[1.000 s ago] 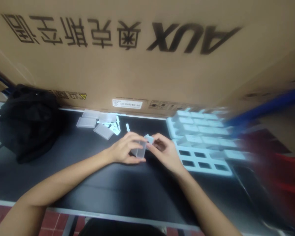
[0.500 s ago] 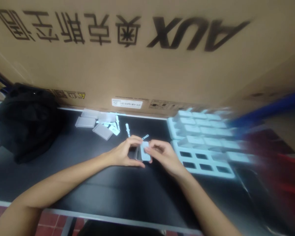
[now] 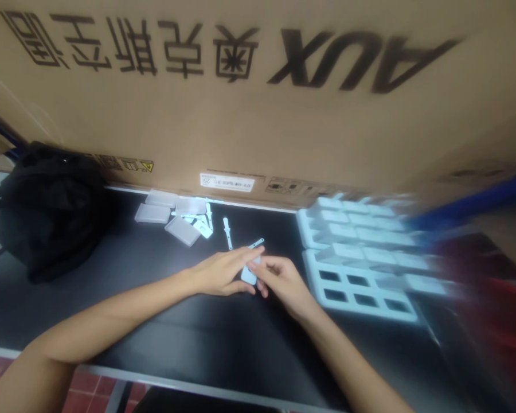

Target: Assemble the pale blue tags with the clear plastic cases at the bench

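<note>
In front of me, above the black tabletop, both hands meet around a light blue rectangular lid point(image 3: 249, 277) with rounded corners. My left hand point(image 3: 223, 271) is closed around it from the left, with the fingers over its top end. The thumb and fingers of my right hand point(image 3: 284, 281) pinch its right side. Any clear container behind the lid is hidden by my fingers. Just beyond my hands lie a light blue stick point(image 3: 227, 234) and a second small stick point(image 3: 257, 243), partly covered by my left fingers.
Clear rectangular containers point(image 3: 183, 230) and light blue parts point(image 3: 203, 228) lie at the back left, near a black bag point(image 3: 47, 212). Light blue slotted trays point(image 3: 320, 295), partly filled with boxes, stand on the right. A large cardboard box point(image 3: 176, 126) walls off the back.
My left hand has closed in over the lid, hiding the clear container seen between the hands before. The lid looks more tilted and more covered. The whole view has shifted slightly.
</note>
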The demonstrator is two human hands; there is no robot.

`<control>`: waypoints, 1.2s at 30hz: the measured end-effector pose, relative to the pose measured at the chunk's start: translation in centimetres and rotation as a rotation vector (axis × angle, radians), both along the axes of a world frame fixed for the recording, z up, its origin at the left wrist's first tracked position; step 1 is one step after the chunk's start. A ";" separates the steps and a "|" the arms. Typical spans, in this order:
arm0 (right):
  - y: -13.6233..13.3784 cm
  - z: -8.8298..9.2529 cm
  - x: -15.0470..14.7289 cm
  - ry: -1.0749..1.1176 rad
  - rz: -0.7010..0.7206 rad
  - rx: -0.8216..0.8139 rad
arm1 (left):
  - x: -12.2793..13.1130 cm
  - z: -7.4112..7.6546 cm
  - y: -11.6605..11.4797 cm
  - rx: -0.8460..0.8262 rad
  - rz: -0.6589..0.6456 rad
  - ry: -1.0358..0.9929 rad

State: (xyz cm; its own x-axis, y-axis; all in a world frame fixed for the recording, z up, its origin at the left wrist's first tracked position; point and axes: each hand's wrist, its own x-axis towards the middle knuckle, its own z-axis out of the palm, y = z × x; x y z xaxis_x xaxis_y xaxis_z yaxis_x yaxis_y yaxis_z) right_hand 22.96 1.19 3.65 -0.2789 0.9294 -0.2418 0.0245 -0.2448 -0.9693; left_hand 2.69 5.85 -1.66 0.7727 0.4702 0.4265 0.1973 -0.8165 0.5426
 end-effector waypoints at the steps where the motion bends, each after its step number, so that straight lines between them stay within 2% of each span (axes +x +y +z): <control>1: -0.1 -0.2 -0.2 0.004 -0.004 -0.002 | 0.0 -0.1 0.0 0.000 -0.001 0.006; 7: -0.9 -1.1 -1.4 0.019 0.069 -0.001 | 0.0 0.2 -0.1 -0.034 -0.017 -0.062; 11: -0.9 -1.2 -1.1 -0.031 0.163 0.130 | 0.0 0.4 -0.2 0.034 0.014 -0.185; 13: -0.5 -1.3 -0.6 -0.173 0.147 0.275 | 0.0 0.3 -0.3 0.061 0.024 -0.206; 18: 0.7 -2.5 0.6 -0.785 -0.074 0.732 | 0.0 0.4 -0.4 0.115 0.044 -0.109; 21: 1.1 -3.5 1.1 -0.972 -0.015 0.845 | 0.0 0.4 -0.5 0.131 0.027 -0.085; 24: 1.2 -4.1 1.3 -1.087 0.070 0.871 | 0.2 0.4 -0.5 0.139 0.012 -0.107; 28: 1.3 -4.1 1.7 -1.106 0.064 0.887 | 0.2 0.5 -0.4 0.122 0.000 -0.122; 33: 1.5 -3.8 2.2 -0.925 0.055 0.732 | 0.0 0.2 -0.2 0.051 0.008 -0.099; 36: 1.4 -3.0 2.1 -0.838 0.037 0.666 | -0.1 -0.1 -0.2 0.008 0.019 -0.094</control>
